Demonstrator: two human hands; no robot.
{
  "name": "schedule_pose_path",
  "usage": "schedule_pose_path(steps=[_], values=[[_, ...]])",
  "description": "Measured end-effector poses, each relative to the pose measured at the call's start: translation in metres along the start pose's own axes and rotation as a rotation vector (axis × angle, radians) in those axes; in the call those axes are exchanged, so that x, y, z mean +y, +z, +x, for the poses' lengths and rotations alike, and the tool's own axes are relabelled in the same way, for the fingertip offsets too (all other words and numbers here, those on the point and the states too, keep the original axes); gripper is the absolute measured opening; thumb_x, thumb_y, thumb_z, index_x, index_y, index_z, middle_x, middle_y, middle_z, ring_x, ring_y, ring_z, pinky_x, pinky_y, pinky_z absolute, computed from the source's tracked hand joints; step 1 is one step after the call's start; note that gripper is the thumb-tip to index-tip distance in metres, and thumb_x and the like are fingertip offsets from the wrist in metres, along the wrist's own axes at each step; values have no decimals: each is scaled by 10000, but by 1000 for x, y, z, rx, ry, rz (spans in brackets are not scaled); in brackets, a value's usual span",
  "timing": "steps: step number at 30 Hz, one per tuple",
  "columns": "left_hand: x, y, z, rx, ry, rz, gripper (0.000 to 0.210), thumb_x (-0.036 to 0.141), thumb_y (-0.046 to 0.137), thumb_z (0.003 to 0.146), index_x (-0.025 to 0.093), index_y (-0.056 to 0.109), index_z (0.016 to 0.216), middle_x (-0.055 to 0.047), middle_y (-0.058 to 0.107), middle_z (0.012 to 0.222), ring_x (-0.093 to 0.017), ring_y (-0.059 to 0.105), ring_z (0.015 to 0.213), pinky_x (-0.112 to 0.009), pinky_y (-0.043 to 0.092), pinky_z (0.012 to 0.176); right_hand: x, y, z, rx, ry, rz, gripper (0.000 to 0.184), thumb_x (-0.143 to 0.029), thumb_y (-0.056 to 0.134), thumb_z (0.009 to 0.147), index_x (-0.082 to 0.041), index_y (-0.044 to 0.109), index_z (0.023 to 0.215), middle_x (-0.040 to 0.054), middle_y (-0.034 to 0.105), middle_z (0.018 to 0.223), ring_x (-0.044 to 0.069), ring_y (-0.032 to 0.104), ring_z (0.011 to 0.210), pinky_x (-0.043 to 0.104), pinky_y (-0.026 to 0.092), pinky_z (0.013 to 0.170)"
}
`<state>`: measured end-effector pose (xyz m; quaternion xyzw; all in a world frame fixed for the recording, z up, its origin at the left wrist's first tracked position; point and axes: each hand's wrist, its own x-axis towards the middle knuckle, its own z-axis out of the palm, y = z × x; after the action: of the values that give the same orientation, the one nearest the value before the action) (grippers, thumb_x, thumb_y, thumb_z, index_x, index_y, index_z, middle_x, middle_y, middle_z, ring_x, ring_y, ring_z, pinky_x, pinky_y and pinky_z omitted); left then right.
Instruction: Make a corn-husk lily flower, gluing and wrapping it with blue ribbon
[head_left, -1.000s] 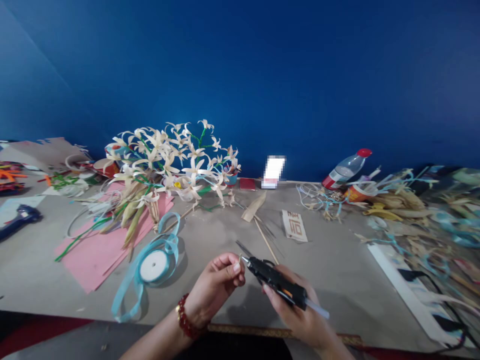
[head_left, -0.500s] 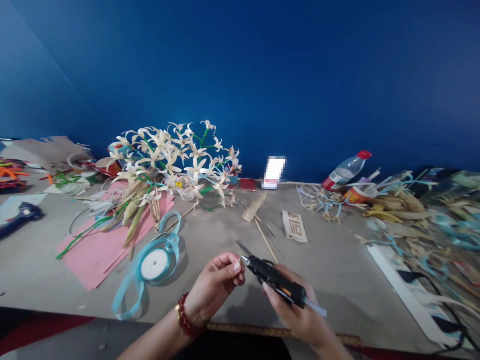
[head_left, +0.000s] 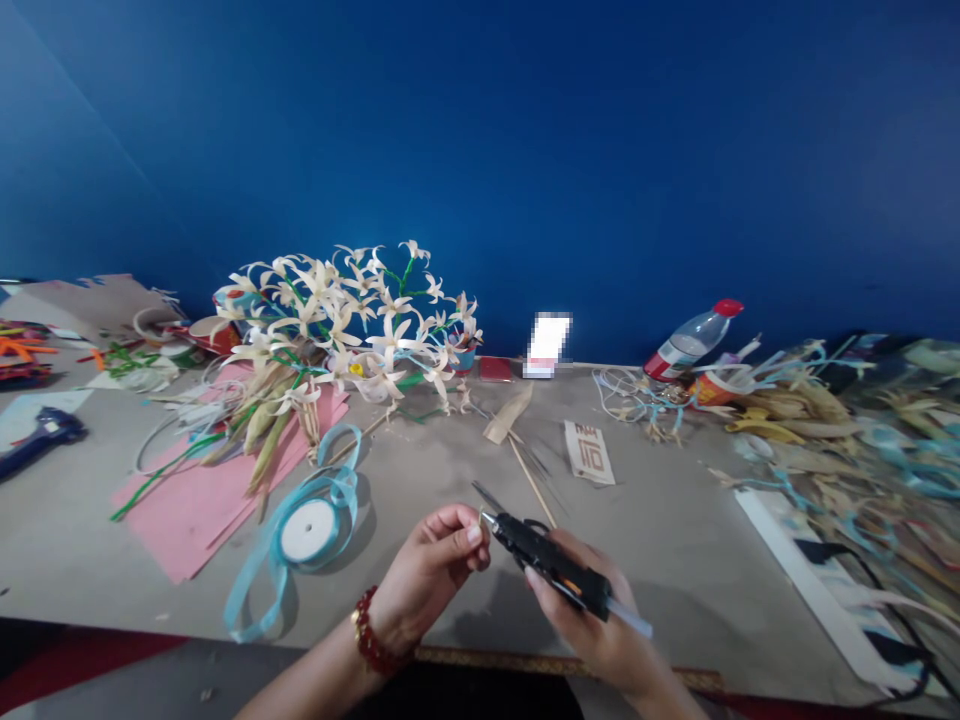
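Near the table's front edge, my right hand (head_left: 592, 605) is wrapped round a black glue gun (head_left: 551, 560), its nozzle pointing up and left. A clear glue stick (head_left: 630, 617) juts from the gun's rear end. The nozzle tip is close to or touching a tiny pale piece pinched between the thumb and finger of my left hand (head_left: 446, 550); most of that piece is hidden. Beyond both hands, a thin stick (head_left: 532, 480) and a strip of dry husk (head_left: 510, 415) lie on the table. Left of my hands is a spool of blue ribbon (head_left: 309, 530).
White husk flowers (head_left: 360, 310) on green stems fill the back left above pink paper (head_left: 184, 525). A bottle (head_left: 690, 345) leans at the back right. A white power strip (head_left: 810, 590) with cables lies on the right, beside heaped husks (head_left: 847, 460). A blue-handled tool (head_left: 45, 435) rests far left.
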<state>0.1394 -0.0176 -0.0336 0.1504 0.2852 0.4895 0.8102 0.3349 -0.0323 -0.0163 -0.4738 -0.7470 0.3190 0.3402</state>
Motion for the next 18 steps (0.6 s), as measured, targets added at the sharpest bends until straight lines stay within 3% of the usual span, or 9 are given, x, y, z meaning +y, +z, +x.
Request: schedule_pose_path(steps=[18], values=[[0,0,-1,4,40,32,238,239,881,658,116,680,691,5,600,617,-76,524,566,-198,358,583,2,1,-2,19,-38,-64,144,-247,537,895,-224,509,756,-35,541,614,138,570,532,227,431,522]])
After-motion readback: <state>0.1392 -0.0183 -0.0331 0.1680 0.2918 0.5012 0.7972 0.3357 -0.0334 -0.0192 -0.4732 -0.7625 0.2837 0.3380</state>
